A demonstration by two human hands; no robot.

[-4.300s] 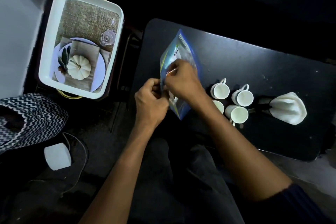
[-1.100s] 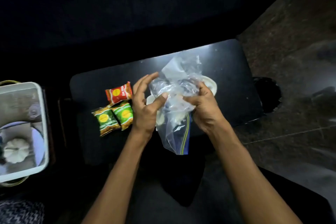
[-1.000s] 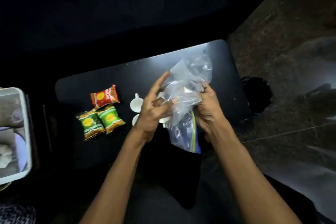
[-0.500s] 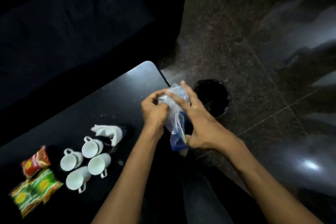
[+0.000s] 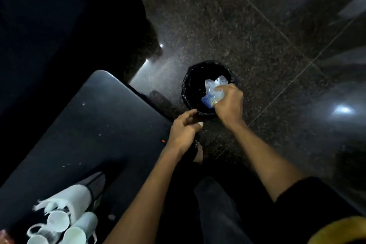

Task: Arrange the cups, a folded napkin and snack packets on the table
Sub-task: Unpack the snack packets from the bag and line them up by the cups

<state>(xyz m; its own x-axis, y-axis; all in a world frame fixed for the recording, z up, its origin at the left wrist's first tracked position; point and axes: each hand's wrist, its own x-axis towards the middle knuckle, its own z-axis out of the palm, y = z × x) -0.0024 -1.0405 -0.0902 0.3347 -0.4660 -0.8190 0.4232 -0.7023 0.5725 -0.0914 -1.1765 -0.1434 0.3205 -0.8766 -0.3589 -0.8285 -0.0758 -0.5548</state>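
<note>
My right hand (image 5: 229, 103) is shut on a crumpled clear plastic bag (image 5: 214, 90) with a blue strip, held over the mouth of a black lined bin (image 5: 193, 85) on the floor. My left hand (image 5: 185, 129) hangs loosely curled and holds nothing, just off the right corner of the black table (image 5: 99, 125). At the bottom left of the table stand several white cups (image 5: 57, 224), blurred, with the folded white napkin (image 5: 69, 198) right behind them. A sliver of a red snack packet (image 5: 4, 237) shows at the left edge.
Dark speckled stone floor (image 5: 247, 35) surrounds the bin. A dark sofa or wall (image 5: 59, 16) fills the upper left behind the table. My dark-trousered legs (image 5: 217, 204) are at the bottom centre. A yellow object (image 5: 340, 232) sits at the bottom right corner.
I have turned to the right, away from the table. The crumpled bag went from both hands to my right hand alone, which moved out over the bin. My left hand let go.
</note>
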